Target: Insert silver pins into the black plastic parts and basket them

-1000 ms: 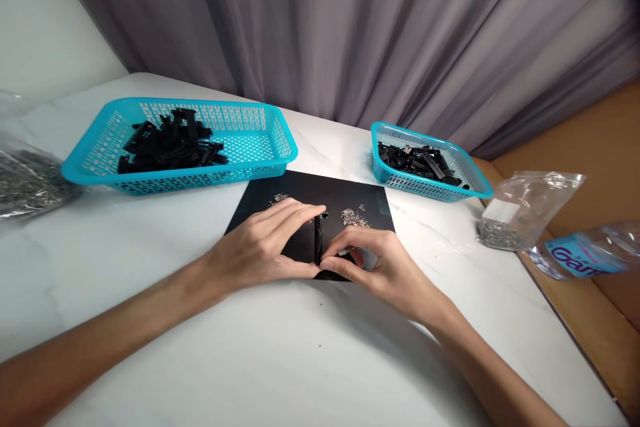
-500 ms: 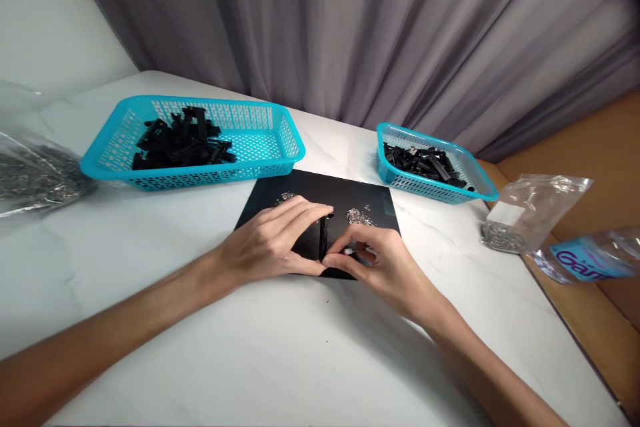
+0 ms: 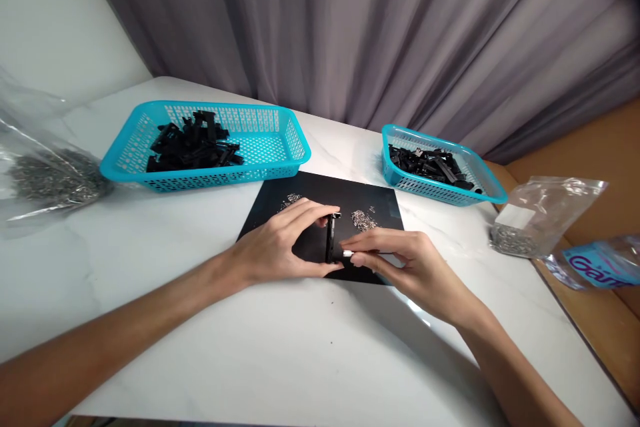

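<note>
My left hand [image 3: 280,247] pinches a narrow black plastic piece [image 3: 330,240] between thumb and forefingers, holding it upright on the black mat [image 3: 280,195]. From the right, my right hand [image 3: 407,260] meets it, its fingers pressed together on a small silvery metal part [image 3: 347,253] at the piece's lower side. Two little heaps of silvery metal parts [image 3: 361,219] lie on the mat beyond my fingers.
A large turquoise basket [image 3: 270,147] of black plastic pieces stands at the back left, a smaller turquoise basket [image 3: 480,190] of the same at the back right. A bag of metal parts [image 3: 45,177] lies far left. Clear bags [image 3: 540,213] lie at the table's right edge.
The view has drifted so everything sits further right. My right hand's fingers have stretched out flatter and now hold the small metal part against the black piece's side.
</note>
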Motion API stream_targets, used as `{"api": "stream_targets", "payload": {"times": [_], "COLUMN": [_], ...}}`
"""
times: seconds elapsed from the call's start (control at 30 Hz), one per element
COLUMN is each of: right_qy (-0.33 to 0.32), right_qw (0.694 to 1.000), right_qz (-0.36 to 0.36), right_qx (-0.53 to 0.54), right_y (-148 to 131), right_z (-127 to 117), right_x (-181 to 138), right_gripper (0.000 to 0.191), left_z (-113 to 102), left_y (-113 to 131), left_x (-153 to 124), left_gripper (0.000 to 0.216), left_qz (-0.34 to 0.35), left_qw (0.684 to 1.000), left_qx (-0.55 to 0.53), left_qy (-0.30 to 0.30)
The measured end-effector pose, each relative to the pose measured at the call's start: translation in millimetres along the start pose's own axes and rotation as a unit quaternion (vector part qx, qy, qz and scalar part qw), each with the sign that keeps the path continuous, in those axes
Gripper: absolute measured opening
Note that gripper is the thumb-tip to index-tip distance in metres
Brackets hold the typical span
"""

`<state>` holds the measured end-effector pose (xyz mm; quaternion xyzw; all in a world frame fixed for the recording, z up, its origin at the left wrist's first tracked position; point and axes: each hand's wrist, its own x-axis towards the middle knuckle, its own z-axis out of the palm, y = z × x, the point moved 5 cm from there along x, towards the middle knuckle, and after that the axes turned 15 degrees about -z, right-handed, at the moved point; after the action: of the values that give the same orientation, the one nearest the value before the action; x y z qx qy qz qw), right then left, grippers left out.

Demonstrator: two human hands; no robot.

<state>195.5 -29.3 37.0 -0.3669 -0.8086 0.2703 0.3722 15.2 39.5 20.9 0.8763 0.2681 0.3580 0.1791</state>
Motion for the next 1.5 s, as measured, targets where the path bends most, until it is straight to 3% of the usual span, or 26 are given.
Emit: {"api": "stream_targets", "payload": {"times": [0.27,0.73,0.97,1.03,1.13,1.27,1.37,1.43,1.5], "right_qy": [-0.003,-0.036,-0.031,-0.014,0.061,0.125,0.174,0.205,0.242], "right_qw": [1.000,0.997,0.999,0.999,0.995,0.987,0.977,0.970,0.953], "right_qz": [-0.027,-0.050,-0.005,0.027,0.058,0.086,0.087,0.077,0.066], "right_qx": [-0.009,-0.041,-0.031,-0.046,-0.059,-0.060,-0.088,-0.105,-0.171], "right_y": [-5.0,-0.5,1.2,2.5,6.3,15.4,22.8,30.4,39.9], "right_z": [4.7,22.6,13.6,4.9,0.5,28.1,41.0,30.8,0.5], "right_x": [3.1,1.7,2.2,1.7,2.8,8.3,13.0,14.6,13.7], "right_gripper": [0.016,0.027,0.019,0.017,0.018,0.026,0.019,0.016,0.019], "left_z": [-1.4,5.7,5.4,3.9,0.3,-1.0,1.1,-3.2,-17.8], "left_y": [1.7,-2.0,-2.6,-2.4,-0.8,2.1,-1.1,-8.1,-18.0], "left_x": [3.6,-2.5,0.3,1.3,3.6,7.4,10.3,13.1,17.9], "left_gripper": [0.059,0.052,0.052,0.053,0.053,0.048,0.058,0.075,0.079], "left_qz": [-0.014,0.050,0.038,0.031,0.016,-0.012,-0.057,-0.100,-0.137], "left_qw": [1.000,0.996,0.997,0.998,0.998,0.996,0.993,0.988,0.982], "left_qx": [0.011,0.070,0.064,0.057,0.054,0.083,0.107,0.114,0.127], "left_qy": [-0.007,0.015,0.012,0.013,0.016,0.016,0.000,-0.002,0.021]}}
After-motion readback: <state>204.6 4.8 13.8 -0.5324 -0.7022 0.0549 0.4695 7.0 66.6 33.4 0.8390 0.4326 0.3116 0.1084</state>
